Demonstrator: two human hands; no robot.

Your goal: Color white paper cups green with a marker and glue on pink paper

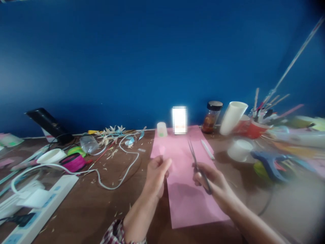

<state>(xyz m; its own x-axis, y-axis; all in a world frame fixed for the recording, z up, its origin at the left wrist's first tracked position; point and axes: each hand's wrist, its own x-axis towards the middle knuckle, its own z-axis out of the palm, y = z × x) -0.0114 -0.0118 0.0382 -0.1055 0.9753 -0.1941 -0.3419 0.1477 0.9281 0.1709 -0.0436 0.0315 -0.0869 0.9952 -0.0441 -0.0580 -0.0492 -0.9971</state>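
Note:
My right hand (208, 178) is closed around the dark handles of a pair of scissors (194, 157). Their narrow blades point away from me over a long pink sheet (195, 206), slightly parted at the tips. Over the sheet's left edge, my left hand (157, 174) is closed in a pinch, thumb against fingers. A small pale pink piece of paper (161, 149), blurred, shows at its fingertips. Beyond the hands, a small whitish cup (161, 129) and a glowing white phone-like screen (179, 120) stand at the sheet's far end. A white pen-like stick (207, 149) lies along the right edge.
Left are a power strip (48, 210), a looping white cable (132, 166), a magenta tape roll (73, 162) and pale scraps (111, 134). Right are a dark-lidded jar (212, 117), a white tube (233, 118), red cups (256, 128) with sticks and a blue glue-gun-like tool (270, 164).

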